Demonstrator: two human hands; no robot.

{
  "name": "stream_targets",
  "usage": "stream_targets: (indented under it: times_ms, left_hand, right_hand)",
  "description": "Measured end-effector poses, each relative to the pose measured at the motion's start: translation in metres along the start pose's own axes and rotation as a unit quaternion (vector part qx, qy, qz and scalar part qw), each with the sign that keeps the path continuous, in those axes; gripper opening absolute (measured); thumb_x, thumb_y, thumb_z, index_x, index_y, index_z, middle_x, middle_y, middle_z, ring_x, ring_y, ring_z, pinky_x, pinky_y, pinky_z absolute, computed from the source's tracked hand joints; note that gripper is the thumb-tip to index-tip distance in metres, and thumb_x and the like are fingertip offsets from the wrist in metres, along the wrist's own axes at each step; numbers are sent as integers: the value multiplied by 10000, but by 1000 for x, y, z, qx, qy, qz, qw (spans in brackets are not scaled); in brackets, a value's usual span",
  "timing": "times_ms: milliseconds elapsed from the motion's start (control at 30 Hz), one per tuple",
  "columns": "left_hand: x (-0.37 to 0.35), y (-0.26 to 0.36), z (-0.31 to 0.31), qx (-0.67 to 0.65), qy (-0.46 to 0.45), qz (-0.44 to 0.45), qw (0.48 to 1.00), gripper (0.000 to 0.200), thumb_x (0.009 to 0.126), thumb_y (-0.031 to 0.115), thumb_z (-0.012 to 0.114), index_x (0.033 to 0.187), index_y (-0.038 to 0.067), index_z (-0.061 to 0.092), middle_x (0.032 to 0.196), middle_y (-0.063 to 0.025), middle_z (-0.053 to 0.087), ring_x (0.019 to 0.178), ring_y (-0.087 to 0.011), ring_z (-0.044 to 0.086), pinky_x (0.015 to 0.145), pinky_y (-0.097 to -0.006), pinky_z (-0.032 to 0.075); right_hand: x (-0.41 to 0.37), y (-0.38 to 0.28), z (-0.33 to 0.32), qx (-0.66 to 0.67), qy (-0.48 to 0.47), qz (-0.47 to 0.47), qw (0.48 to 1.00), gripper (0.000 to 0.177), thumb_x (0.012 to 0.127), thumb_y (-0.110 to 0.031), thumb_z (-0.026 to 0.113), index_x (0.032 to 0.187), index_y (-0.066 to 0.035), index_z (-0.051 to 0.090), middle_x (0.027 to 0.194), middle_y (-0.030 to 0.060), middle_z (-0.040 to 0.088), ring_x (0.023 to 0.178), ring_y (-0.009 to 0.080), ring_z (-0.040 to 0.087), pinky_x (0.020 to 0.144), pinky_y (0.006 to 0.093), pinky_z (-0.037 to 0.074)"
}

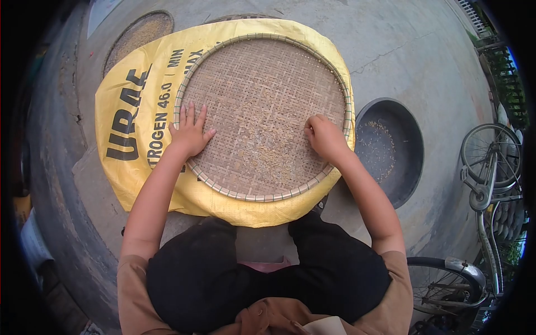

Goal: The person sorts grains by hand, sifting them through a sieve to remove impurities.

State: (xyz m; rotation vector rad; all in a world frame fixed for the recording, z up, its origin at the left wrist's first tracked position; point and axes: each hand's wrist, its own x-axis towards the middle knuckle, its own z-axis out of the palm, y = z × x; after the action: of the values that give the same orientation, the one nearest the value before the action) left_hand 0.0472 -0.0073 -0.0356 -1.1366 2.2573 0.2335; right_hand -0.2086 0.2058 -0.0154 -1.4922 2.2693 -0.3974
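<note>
A round woven bamboo tray [240,72] with a bound rim lies before me on a yellow sack [120,178] with black lettering. Loose grains [268,153], which look like unhusked rice, are scattered over its middle and near side. My left hand [191,134] rests at the tray's left rim, fingers spread flat on the weave. Over the right part of the tray, my right hand [326,137] has its fingers curled and pinched together. Whatever may be between those fingertips is too small or hidden to see.
Right of the tray, a dark grey basin [410,151] holds some scattered grains. A second round tray [162,19] with grain lies at the upper left. A bicycle [491,192] is at the far right on the concrete floor [402,61].
</note>
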Motion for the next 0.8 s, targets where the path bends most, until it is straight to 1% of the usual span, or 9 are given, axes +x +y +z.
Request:
stream_targets:
  times_ms: [100, 200, 267, 333, 400, 433, 500, 600, 800]
  left_hand:
    - [0, -1, 0, -4, 3, 2, 1000, 735, 904, 569, 356, 1474, 264, 7, 1538, -87, -69, 1413, -288, -74, 1052, -633, 105]
    - [-1, 0, 0, -8, 1, 1, 1000, 735, 904, 567, 357, 1474, 266, 4, 1538, -84, -72, 1412, -287, -80, 1052, -633, 103]
    - [-1, -1, 0, -8, -1, -1, 1000, 734, 904, 566, 358, 1473, 267, 3, 1538, -82, -74, 1412, -286, -82, 1053, -633, 103]
    - [-1, 0, -1, -11, -2, 0, 1000, 733, 905, 564, 358, 1473, 268, 2, 1538, -82, -76, 1412, -286, -81, 1053, -632, 101]
    - [-1, 1, -1, -12, -1, 1, 1000, 731, 906, 564, 355, 1473, 267, 3, 1537, -82, -77, 1413, -286, -78, 1052, -633, 103]
    - [-1, 0, -1, -11, -2, 1, 1000, 730, 906, 565, 353, 1474, 267, 4, 1537, -83, -77, 1413, -287, -76, 1051, -634, 104]
    - [-1, 1, -2, -7, -1, -2, 1000, 729, 906, 568, 349, 1474, 267, 5, 1537, -83, -76, 1413, -287, -72, 1051, -634, 107]
    - [-1, -1, -1, 1, -4, 0, 1000, 727, 905, 573, 341, 1474, 266, 6, 1537, -84, -74, 1414, -287, -67, 1050, -635, 110]
    - [1, 0, 0, -6, -2, 1, 1000, 729, 904, 576, 340, 1473, 267, 5, 1537, -84, -79, 1413, -289, -63, 1050, -638, 106]
  right_hand:
    - [-22, 14, -31, 8, 62, 58, 996, 92, 829, -130, 576, 862, -45, 563, 908, 140, 571, 818, 334, 584, 707, 423, 474]
    - [-49, 39, -54, -60, 44, 123, 990, 115, 814, -123, 588, 897, -51, 556, 916, 135, 566, 815, 329, 585, 700, 419, 477]
    - [-57, 48, -57, -221, 48, 172, 959, 164, 794, -103, 592, 945, -61, 543, 923, 119, 561, 811, 325, 587, 701, 417, 481]
    - [-52, 28, -57, -205, 31, 157, 966, 212, 781, -81, 584, 986, -73, 532, 931, 107, 559, 826, 319, 588, 710, 416, 486]
    - [-39, 11, -49, -59, 3, 34, 998, 200, 781, -69, 575, 979, -79, 544, 921, 108, 557, 853, 312, 587, 721, 410, 486]
    - [-33, 6, -43, -58, 4, 32, 998, 200, 781, -69, 575, 979, -79, 544, 921, 108, 557, 853, 312, 587, 721, 410, 486]
    - [-16, 1, -26, -34, -15, -66, 997, 162, 795, -83, 573, 957, -80, 568, 921, 113, 557, 877, 305, 584, 730, 403, 484]
    - [0, -6, -8, 27, -24, -88, 995, 119, 810, -98, 564, 924, -77, 588, 919, 106, 558, 881, 297, 583, 738, 397, 481]
    - [8, 0, 12, 21, -32, -97, 995, 92, 842, -138, 547, 900, -90, 599, 906, 88, 562, 864, 291, 581, 730, 394, 480]
